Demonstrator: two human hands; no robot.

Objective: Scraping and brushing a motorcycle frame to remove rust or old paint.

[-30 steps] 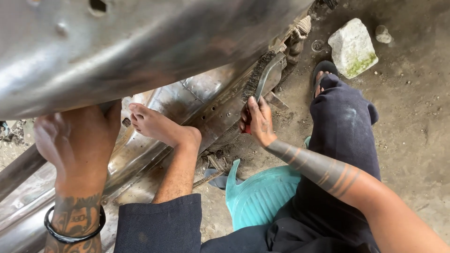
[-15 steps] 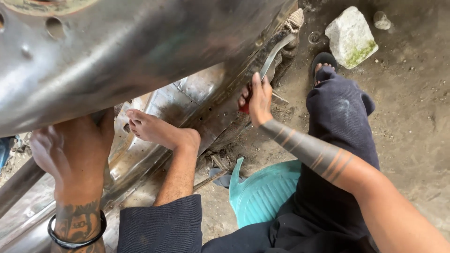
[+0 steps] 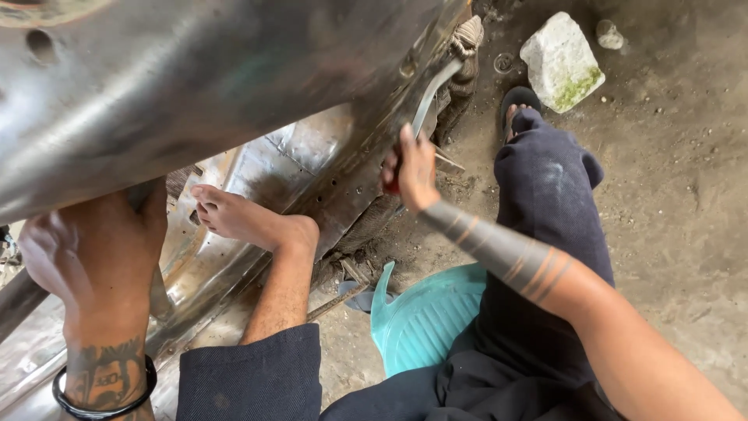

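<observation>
Left hand [image 3: 97, 257]: nearest the camera, it is pressing up against the underside edge of the big metal panel [image 3: 202, 86]; its fingers are curled onto the metal, closed against it, holding no loose thing.
Bracelet [image 3: 105, 398]: a dark band is sitting on the left wrist, below the panel's near edge.
Left foot [image 3: 245, 218]: bare, it is bracing against the lower sheet of metal [image 3: 312, 164] just under the panel.
Stool [image 3: 425, 320]: a teal plastic seat is lying on the ground under the legs, right of the panel's low end; I cannot tell whether anything is resting in it.
Right hand [image 3: 409, 168]: it is gripping a red-handled tool [image 3: 425, 105], closed tight round the handle, at the panel's right edge; the curved grey blade is reaching up along the seam.
Doing it well: judging by the grip, the blade is needing to stay flat against the seam, with the left hand and foot steadying the panel so it is not shifting.
Right foot [image 3: 518, 105]: in a dark sandal, it is resting on the dirt floor [image 3: 670, 203] beyond the panel's edge.
Stone [image 3: 562, 61]: a pale block with green staining is lying farthest out, well apart from the panel.
Containers: none is showing in view.
</observation>
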